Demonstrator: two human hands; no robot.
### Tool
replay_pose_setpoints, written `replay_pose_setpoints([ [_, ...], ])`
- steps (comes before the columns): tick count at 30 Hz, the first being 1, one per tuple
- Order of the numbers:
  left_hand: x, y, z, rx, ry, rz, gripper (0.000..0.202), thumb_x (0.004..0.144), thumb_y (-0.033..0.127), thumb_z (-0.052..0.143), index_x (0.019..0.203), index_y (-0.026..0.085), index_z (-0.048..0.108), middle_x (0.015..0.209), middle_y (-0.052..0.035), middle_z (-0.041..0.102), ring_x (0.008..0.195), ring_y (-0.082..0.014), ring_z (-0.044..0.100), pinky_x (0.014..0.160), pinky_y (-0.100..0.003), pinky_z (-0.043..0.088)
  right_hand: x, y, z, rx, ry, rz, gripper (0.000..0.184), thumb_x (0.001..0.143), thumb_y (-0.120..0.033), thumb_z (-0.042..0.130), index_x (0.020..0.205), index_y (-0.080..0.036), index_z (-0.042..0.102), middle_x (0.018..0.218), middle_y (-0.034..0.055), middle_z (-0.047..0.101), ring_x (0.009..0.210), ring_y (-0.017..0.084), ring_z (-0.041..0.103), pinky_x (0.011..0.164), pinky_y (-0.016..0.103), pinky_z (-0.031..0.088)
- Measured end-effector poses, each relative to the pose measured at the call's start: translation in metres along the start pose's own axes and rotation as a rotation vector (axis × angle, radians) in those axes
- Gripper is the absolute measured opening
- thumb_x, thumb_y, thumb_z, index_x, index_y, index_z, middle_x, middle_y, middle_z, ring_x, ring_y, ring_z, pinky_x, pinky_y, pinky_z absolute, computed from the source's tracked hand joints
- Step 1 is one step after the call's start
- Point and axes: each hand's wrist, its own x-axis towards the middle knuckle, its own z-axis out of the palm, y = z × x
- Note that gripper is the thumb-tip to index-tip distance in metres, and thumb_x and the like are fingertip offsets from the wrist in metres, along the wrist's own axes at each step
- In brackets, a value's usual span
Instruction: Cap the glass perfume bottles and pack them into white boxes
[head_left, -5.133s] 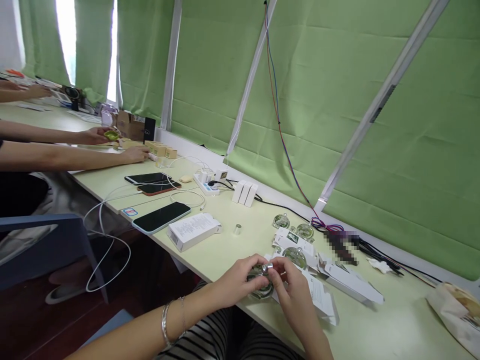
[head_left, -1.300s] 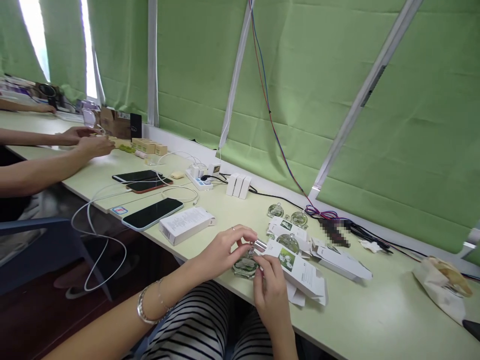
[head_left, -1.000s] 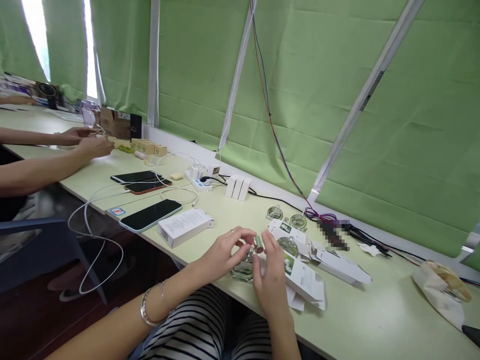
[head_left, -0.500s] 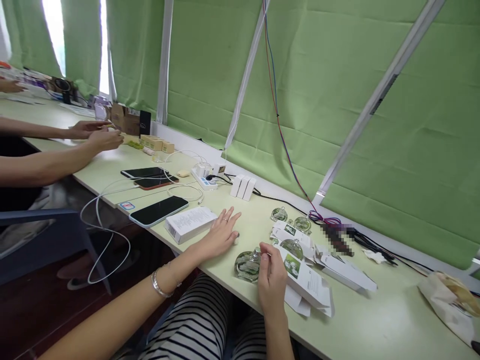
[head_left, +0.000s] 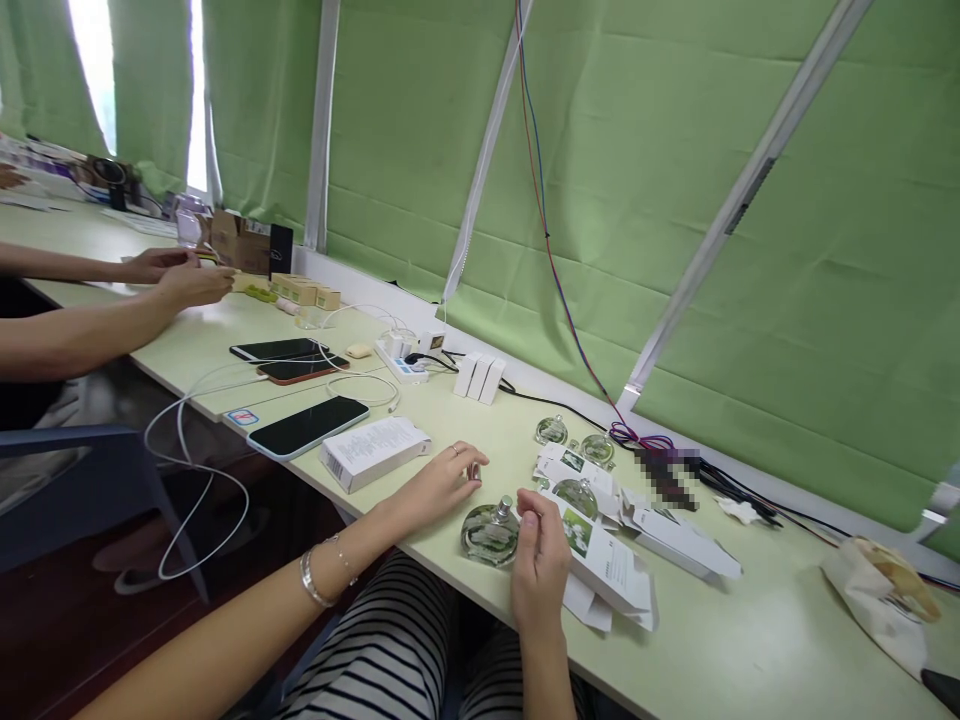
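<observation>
A round, clear glass perfume bottle (head_left: 489,535) with a metallic spray top stands near the table's front edge, between my hands. Just left of it, my left hand (head_left: 435,485) rests on the table, its fingers bent and apart with nothing visible in them. My right hand (head_left: 541,560) is cupped loosely at the bottle's right side, thumb and fingers a little apart; whether it touches the glass is unclear. Behind that hand lies an opened white carton (head_left: 611,570) with a green flower picture. Another perfume bottle (head_left: 576,497) rests among the cartons.
Two more bottles, one a round bottle (head_left: 551,430), are at the back. A white box (head_left: 375,450), a phone (head_left: 307,428) and a power strip (head_left: 401,362) are on the left. Another person's hands (head_left: 187,278) work farther left. A cloth pouch (head_left: 874,600) lies at right.
My left hand, flat with spread fingers before, now has its fingers bent and drawn up. My right hand and the near bottle keep nearly the same places; the view has shifted slightly.
</observation>
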Motion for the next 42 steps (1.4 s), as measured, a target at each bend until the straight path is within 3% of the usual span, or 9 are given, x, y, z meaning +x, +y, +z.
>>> replay_pose_setpoints([
  [5, -0.006, 0.036, -0.016, -0.025, 0.197, 0.416, 0.039, 0.087, 0.015, 0.05, 0.124, 0.022, 0.04, 0.112, -0.0087, 0.057, 0.108, -0.0194, 0.053, 0.092, -0.036, 0.045, 0.006, -0.017, -0.011, 0.041, 0.052, 0.013, 0.028, 0.09, -0.033, 0.039, 0.106, -0.017, 0.055, 0.104, 0.0096, 0.06, 0.098, 0.022, 0.053, 0.083, 0.04, 0.042],
  [10, -0.012, 0.056, -0.016, 0.056, 0.275, 0.628, 0.041, 0.089, 0.017, 0.05, 0.127, 0.025, 0.037, 0.111, -0.0074, 0.062, 0.11, -0.019, 0.053, 0.089, -0.036, 0.046, 0.015, -0.043, -0.02, 0.186, -0.231, 0.129, 0.033, 0.085, -0.036, 0.052, 0.114, -0.021, 0.052, 0.1, 0.0056, 0.06, 0.082, 0.017, 0.055, 0.074, 0.033, 0.045],
  [16, -0.007, 0.049, -0.024, 0.161, 0.129, 0.415, 0.058, 0.085, 0.031, 0.057, 0.134, 0.022, 0.029, 0.131, -0.0112, 0.049, 0.124, -0.0231, 0.041, 0.101, -0.042, 0.039, 0.016, -0.021, -0.005, 0.263, 0.011, 0.164, 0.028, 0.081, -0.034, 0.057, 0.105, -0.02, 0.053, 0.096, 0.0054, 0.062, 0.074, 0.014, 0.055, 0.069, 0.029, 0.045],
  [22, -0.002, 0.033, -0.059, 0.275, 0.109, 0.13, 0.038, 0.09, 0.029, 0.045, 0.127, 0.02, 0.04, 0.124, -0.0092, 0.054, 0.119, -0.0236, 0.045, 0.099, -0.041, 0.037, 0.009, -0.003, 0.006, 0.34, 0.019, 0.109, 0.021, 0.082, -0.032, 0.056, 0.099, -0.019, 0.055, 0.095, 0.0067, 0.063, 0.074, 0.015, 0.058, 0.067, 0.03, 0.046],
  [25, -0.004, 0.033, -0.067, 0.227, -0.064, 0.051, 0.035, 0.091, 0.032, 0.045, 0.124, 0.02, 0.045, 0.123, -0.0077, 0.056, 0.115, -0.0226, 0.049, 0.097, -0.037, 0.037, 0.008, 0.0, 0.005, 0.268, -0.05, 0.016, 0.019, 0.083, -0.028, 0.055, 0.1, -0.02, 0.057, 0.095, 0.0061, 0.063, 0.074, 0.015, 0.058, 0.068, 0.03, 0.047],
  [28, -0.006, 0.039, -0.059, 0.1, -0.33, 0.06, 0.039, 0.085, 0.035, 0.054, 0.122, 0.023, 0.049, 0.121, -0.0054, 0.058, 0.109, -0.0219, 0.054, 0.091, -0.031, 0.04, 0.009, 0.002, 0.002, 0.181, -0.158, -0.027, 0.02, 0.085, -0.026, 0.052, 0.104, -0.022, 0.058, 0.094, 0.0042, 0.061, 0.077, 0.015, 0.058, 0.071, 0.031, 0.048],
  [31, -0.007, 0.046, -0.043, 0.075, -0.497, 0.036, 0.032, 0.079, 0.032, 0.062, 0.108, 0.022, 0.056, 0.098, -0.0033, 0.066, 0.086, -0.0207, 0.062, 0.069, -0.025, 0.044, 0.007, 0.002, -0.001, 0.159, -0.196, -0.022, 0.023, 0.087, -0.025, 0.048, 0.109, -0.024, 0.055, 0.093, 0.0033, 0.059, 0.082, 0.015, 0.058, 0.074, 0.032, 0.048],
  [34, -0.006, 0.048, -0.033, 0.096, -0.512, 0.021, 0.022, 0.079, 0.028, 0.061, 0.098, 0.02, 0.056, 0.083, -0.0019, 0.065, 0.072, -0.0187, 0.061, 0.058, -0.023, 0.04, 0.002, 0.002, -0.003, 0.15, -0.244, -0.003, 0.028, 0.088, -0.024, 0.046, 0.116, -0.025, 0.05, 0.099, 0.0039, 0.059, 0.088, 0.016, 0.058, 0.079, 0.032, 0.049],
  [42, -0.007, 0.044, -0.032, 0.018, -0.519, 0.027, 0.024, 0.08, 0.026, 0.06, 0.103, 0.021, 0.054, 0.088, -0.0019, 0.065, 0.075, -0.0177, 0.061, 0.062, -0.021, 0.04, -0.001, 0.0, -0.005, 0.071, -0.261, -0.021, 0.036, 0.087, -0.021, 0.046, 0.122, -0.024, 0.044, 0.115, 0.0075, 0.057, 0.102, 0.018, 0.058, 0.085, 0.034, 0.05],
])
